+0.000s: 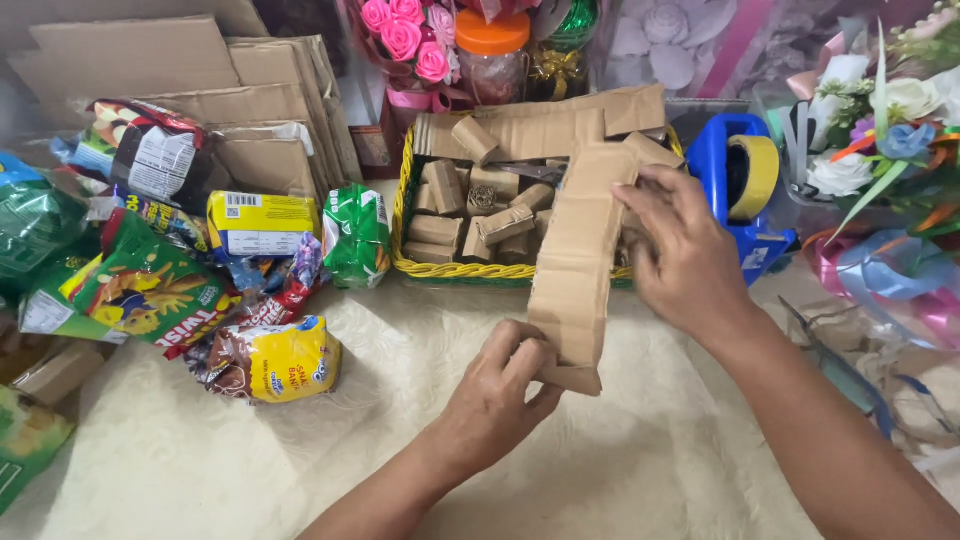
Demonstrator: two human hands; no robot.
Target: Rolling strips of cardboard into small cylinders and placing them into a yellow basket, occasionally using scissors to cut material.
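A long brown cardboard strip point(578, 255) is held up over the cream cloth, slanting from the basket down toward me. My left hand point(497, 392) pinches its near end between thumb and fingers. Resting on the strip's right edge near its upper part is my right hand point(683, 250), fingers curled around it. Behind the strip stands a yellow-green wicker basket point(402, 215) filled with several rolled and folded cardboard pieces point(470, 215), with flat cardboard lengths lying across its top.
Snack packets point(150, 285) are heaped at the left, with flattened cardboard boxes point(250, 100) behind them. A blue tape dispenser point(740, 185) with a yellow roll stands right of the basket. Paper flowers, ribbons and an orange-lidded jar point(492, 55) line the back and right.
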